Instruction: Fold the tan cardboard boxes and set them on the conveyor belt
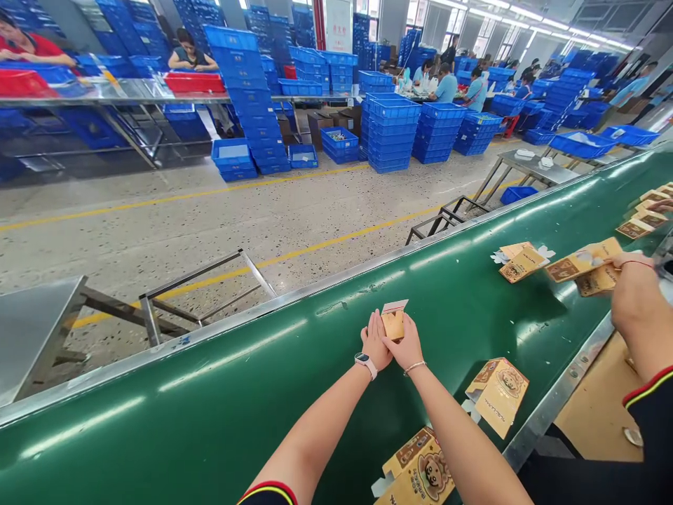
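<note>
Over the green conveyor belt, a small tan cardboard box is held between my two hands, its end facing away from me with a pale flap standing out at the top. My left hand, with a watch at the wrist, presses flat fingers along the box's left side. Around its right side and near edge curls my right hand, a bracelet on that wrist. Most of the box's body is hidden by my hands. Below my right forearm lies a printed carton, and another carton rests to its right.
At right, a co-worker's hand holds printed cartons above the belt, beside a carton. More cartons lie farther along. A metal rail edges the belt. Beyond are a metal table, stools and stacked blue crates.
</note>
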The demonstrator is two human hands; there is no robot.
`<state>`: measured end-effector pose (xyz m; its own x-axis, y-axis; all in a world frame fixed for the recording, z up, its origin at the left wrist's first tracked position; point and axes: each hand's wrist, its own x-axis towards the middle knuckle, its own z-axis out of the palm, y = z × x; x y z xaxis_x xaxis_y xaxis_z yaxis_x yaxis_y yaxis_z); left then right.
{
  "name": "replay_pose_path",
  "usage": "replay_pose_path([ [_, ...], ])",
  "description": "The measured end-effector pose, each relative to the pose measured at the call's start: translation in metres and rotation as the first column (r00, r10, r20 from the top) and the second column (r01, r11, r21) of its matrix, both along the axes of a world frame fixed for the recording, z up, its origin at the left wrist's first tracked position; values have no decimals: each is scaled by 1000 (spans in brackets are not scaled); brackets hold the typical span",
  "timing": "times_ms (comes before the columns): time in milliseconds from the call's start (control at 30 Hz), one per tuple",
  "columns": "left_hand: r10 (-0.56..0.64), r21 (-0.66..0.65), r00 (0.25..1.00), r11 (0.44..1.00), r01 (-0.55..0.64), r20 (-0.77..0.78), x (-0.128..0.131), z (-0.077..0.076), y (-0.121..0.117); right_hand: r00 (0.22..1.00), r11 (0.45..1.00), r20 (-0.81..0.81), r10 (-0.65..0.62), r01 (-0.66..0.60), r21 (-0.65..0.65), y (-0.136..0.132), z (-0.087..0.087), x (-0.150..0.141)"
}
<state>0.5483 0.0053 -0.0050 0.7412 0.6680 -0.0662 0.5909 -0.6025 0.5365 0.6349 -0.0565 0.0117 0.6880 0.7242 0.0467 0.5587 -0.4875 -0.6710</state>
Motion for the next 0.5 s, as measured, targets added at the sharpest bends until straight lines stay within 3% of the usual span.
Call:
replay_pose_path([
  [167,-14,94,999,995,19,-50,10,-1,-3,992,986,96,81,-66,-152,-1,4,7],
  [333,-28,148,992,988,46,-120,20,9,-3,968,927,158,195,-129,-351,1,16,15],
  [400,-29,148,989,988,51,-145,23,14,-2,969,918,153,195,-126,-375,-1,18,20],
  [500,5,189,993,982,17,-118,25,18,-1,977,939,107,183,-142,-314,-6,15,27],
])
